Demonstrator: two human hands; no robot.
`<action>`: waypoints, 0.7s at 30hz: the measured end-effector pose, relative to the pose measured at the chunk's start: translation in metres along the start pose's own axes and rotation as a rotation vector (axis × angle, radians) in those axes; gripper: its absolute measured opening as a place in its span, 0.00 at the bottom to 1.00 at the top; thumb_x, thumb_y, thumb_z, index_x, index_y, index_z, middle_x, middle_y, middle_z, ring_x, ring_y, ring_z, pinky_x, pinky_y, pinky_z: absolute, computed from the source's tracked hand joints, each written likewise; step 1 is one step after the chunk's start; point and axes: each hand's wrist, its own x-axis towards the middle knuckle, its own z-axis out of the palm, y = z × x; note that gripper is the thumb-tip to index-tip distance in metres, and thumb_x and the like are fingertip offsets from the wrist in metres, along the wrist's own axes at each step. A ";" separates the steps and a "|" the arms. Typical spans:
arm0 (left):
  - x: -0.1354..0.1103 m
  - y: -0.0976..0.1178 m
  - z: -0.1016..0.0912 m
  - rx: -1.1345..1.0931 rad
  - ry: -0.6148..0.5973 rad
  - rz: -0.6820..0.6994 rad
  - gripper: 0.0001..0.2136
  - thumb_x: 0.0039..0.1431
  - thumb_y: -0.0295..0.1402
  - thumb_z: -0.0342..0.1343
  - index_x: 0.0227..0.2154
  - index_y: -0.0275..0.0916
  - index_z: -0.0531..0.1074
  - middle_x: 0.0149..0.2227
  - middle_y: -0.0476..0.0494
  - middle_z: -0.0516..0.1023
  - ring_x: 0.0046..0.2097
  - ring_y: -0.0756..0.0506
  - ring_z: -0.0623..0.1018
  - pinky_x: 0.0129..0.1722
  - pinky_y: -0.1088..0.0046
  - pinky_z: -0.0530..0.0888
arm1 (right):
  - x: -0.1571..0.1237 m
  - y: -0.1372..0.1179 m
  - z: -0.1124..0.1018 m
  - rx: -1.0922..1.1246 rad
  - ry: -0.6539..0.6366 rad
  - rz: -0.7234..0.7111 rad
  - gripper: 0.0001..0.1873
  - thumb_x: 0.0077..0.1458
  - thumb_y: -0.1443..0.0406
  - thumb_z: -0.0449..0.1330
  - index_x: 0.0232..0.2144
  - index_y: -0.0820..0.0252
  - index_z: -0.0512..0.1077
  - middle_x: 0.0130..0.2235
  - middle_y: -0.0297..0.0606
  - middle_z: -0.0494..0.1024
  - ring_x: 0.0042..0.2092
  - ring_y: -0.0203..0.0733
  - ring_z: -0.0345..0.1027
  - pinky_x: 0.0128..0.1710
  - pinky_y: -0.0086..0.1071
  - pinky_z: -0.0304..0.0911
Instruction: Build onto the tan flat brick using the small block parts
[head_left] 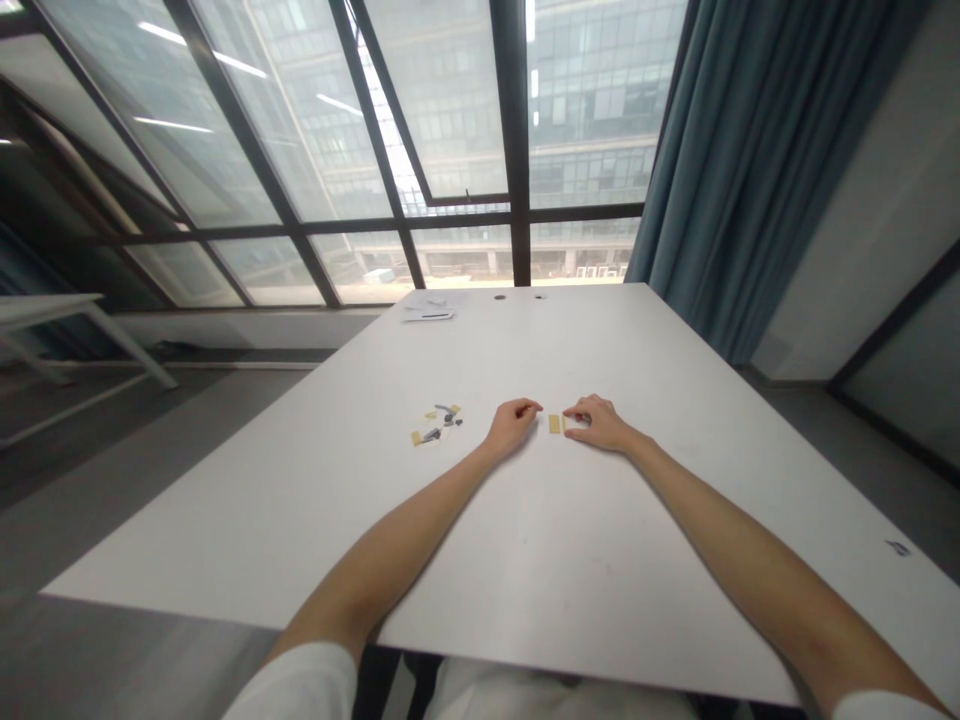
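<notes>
Big windows (pixel 450 130) fill the wall ahead, with a blue curtain (pixel 750 150) to the right of them. I look down at a wide white table (pixel 525 560) and both of my arms reach out over it.

My left hand (pixel 511 427) rests on the table with its fingers curled in. I cannot tell if they hold anything. My right hand (pixel 600 423) rests close to it, and its fingers are curled too, with the tips pointing at the left hand.

Between the two sets of fingertips lies a small tan piece (pixel 554 424), flat on the table. Another small tan bit sits right at my right fingertips, and it looks like they touch it, but it is too small for me to be sure.

Out past my left fingers, to their left, is a little pile of parts (pixel 436 424), tan, grey and white. It is near the hand but not touching it.

Far beyond my fingers, at the far edge of the table, lie some papers (pixel 429 312).
</notes>
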 end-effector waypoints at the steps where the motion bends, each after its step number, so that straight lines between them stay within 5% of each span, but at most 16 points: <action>1: 0.000 0.001 0.000 0.003 -0.004 0.000 0.15 0.59 0.34 0.51 0.37 0.33 0.82 0.21 0.52 0.69 0.26 0.51 0.63 0.28 0.74 0.59 | 0.000 0.000 0.001 -0.001 0.006 -0.003 0.20 0.49 0.55 0.68 0.44 0.53 0.81 0.37 0.37 0.79 0.44 0.47 0.67 0.48 0.39 0.55; 21: 0.001 -0.002 0.001 0.112 0.010 -0.006 0.14 0.57 0.30 0.51 0.36 0.33 0.82 0.22 0.50 0.72 0.26 0.50 0.65 0.29 0.74 0.59 | 0.001 0.003 0.004 0.024 0.039 -0.042 0.18 0.48 0.56 0.68 0.42 0.54 0.81 0.36 0.36 0.80 0.43 0.45 0.68 0.47 0.38 0.57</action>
